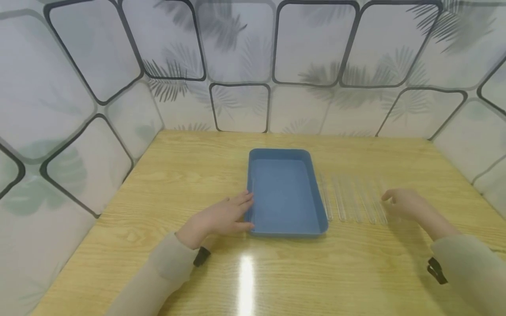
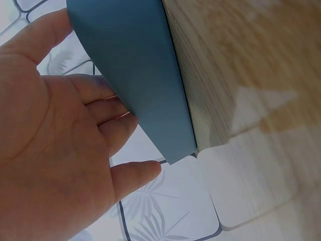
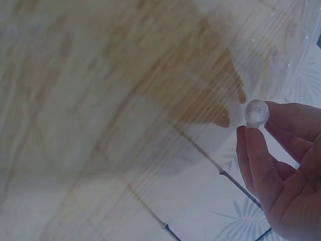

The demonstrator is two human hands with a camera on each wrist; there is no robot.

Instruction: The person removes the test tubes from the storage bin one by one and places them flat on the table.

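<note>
My left hand (image 1: pixel 227 215) rests against the left side of a blue rectangular tray (image 1: pixel 286 235), its fingers fairly straight. In the left wrist view the fingertips reach the rim of the tray (image 2: pixel 135 65), and the little finger stretches along beside it. On the other side, my right hand (image 1: pixel 407 204) is low at the right end of a row of clear test tubes (image 1: pixel 340 202). In the right wrist view its thumb and fingers pinch one clear test tube (image 3: pixel 257 113), whose rounded end faces the camera.
The several tubes lie side by side, lengthwise, just right of the tray on a wood-grain table (image 1: pixel 189 166). Patterned walls (image 1: pixel 245 105) stand along its back and sides. Light glares on the tabletop in front of the tray.
</note>
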